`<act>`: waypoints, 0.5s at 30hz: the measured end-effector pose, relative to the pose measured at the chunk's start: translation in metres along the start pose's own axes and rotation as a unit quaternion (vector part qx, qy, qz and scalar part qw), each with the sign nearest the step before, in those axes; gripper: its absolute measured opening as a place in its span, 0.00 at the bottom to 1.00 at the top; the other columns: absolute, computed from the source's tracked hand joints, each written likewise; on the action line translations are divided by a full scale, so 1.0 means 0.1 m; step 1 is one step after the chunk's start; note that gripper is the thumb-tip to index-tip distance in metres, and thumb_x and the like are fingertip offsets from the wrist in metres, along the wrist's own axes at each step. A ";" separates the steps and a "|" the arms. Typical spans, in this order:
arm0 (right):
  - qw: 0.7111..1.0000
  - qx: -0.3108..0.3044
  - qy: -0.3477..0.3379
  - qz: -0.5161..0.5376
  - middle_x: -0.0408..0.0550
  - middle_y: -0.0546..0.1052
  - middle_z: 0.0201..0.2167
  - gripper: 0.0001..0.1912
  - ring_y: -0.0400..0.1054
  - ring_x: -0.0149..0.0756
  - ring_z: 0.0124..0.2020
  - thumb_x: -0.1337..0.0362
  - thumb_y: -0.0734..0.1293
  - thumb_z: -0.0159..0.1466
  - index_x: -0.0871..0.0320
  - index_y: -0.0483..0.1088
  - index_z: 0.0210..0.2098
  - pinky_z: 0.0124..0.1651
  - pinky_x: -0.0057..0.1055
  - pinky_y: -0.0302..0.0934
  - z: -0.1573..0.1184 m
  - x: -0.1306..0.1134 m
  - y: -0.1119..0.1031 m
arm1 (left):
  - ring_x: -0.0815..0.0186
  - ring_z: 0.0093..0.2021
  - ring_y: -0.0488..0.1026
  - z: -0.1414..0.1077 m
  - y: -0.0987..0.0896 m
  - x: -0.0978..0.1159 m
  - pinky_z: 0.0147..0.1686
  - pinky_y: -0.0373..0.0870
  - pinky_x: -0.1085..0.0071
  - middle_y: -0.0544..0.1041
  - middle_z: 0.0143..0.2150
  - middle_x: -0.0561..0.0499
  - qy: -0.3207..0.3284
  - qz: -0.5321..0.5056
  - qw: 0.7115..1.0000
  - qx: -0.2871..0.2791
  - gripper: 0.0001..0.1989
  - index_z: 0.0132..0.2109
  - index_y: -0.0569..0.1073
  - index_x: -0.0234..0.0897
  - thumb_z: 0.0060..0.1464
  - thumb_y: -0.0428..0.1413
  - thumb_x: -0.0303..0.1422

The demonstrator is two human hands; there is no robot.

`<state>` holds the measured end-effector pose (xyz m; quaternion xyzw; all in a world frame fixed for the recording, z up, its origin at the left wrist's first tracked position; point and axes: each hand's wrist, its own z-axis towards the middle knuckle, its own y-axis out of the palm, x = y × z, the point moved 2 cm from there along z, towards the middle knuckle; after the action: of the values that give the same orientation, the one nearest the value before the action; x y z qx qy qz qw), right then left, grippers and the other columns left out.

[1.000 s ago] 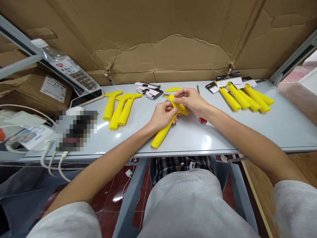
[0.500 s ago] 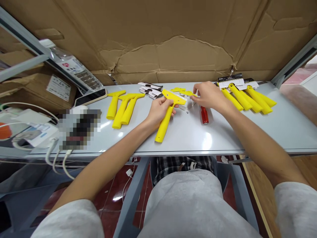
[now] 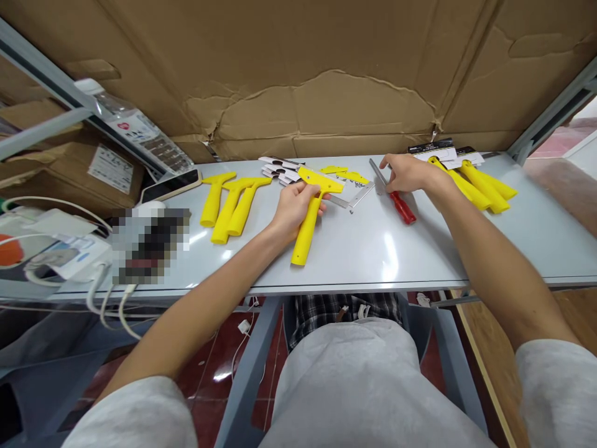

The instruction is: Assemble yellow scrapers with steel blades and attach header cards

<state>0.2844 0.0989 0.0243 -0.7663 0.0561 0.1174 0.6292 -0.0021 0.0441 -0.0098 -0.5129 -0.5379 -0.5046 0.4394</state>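
Observation:
My left hand (image 3: 295, 204) is closed around the neck of a yellow scraper (image 3: 306, 233), with the wide head pointing away and the handle towards me. Farther right, my right hand (image 3: 405, 173) pinches a screwdriver (image 3: 405, 210) near where its red handle meets the metal shaft. The shaft slants up to the left, above or on the tabletop. Between the hands lie metal blades (image 3: 362, 195), a small screw (image 3: 351, 211) and flat yellow pieces (image 3: 352, 177) with tiny screws beside them.
Yellow scraper handles (image 3: 213, 202) rest at left. Several more scrapers with cards (image 3: 433, 151) lie at right. Black-and-white blade packs (image 3: 282, 169) are at the back. A phone (image 3: 171, 185), a bottle (image 3: 144, 134) and cables (image 3: 96, 292) occupy the left; cardboard (image 3: 326, 118) stands behind the table (image 3: 536, 242).
My right hand has moved right from the yellow pieces and taken hold of the screwdriver, which is now turned at a slant. The scraper in my left hand has shifted slightly left.

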 end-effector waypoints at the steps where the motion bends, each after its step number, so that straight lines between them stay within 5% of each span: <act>1: 1.000 0.009 -0.006 -0.006 0.52 0.82 0.44 0.41 0.78 0.43 0.38 0.64 0.80 0.59 0.55 0.67 0.70 0.44 0.39 0.71 0.01 0.02 -0.01 | 0.71 0.23 0.73 0.00 0.00 0.00 0.23 0.70 0.76 0.83 0.34 0.46 -0.001 0.000 1.000 0.000 0.06 0.36 0.71 0.37 0.57 0.61 0.31; 7: 0.998 0.031 -0.046 -0.029 0.53 0.81 0.40 0.25 0.75 0.50 0.50 0.61 0.80 0.60 0.54 0.79 0.56 0.49 0.44 0.71 0.03 0.13 -0.02 | 0.71 0.23 0.73 0.01 -0.01 -0.02 0.22 0.70 0.76 0.82 0.33 0.46 0.002 -0.014 1.000 -0.012 0.05 0.37 0.72 0.36 0.58 0.61 0.30; 15: 0.998 0.016 -0.054 -0.034 0.55 0.81 0.49 0.27 0.77 0.42 0.42 0.53 0.81 0.60 0.53 0.80 0.56 0.47 0.40 0.71 0.09 0.15 0.01 | 0.71 0.22 0.73 0.02 -0.01 -0.02 0.22 0.70 0.76 0.83 0.34 0.45 0.007 -0.007 1.000 -0.009 0.05 0.36 0.72 0.35 0.58 0.61 0.30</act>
<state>0.2972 0.1079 0.0177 -0.7502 -0.0021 0.1365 0.6469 -0.0024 0.0457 -0.0122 -0.5096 -0.5340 -0.5160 0.4347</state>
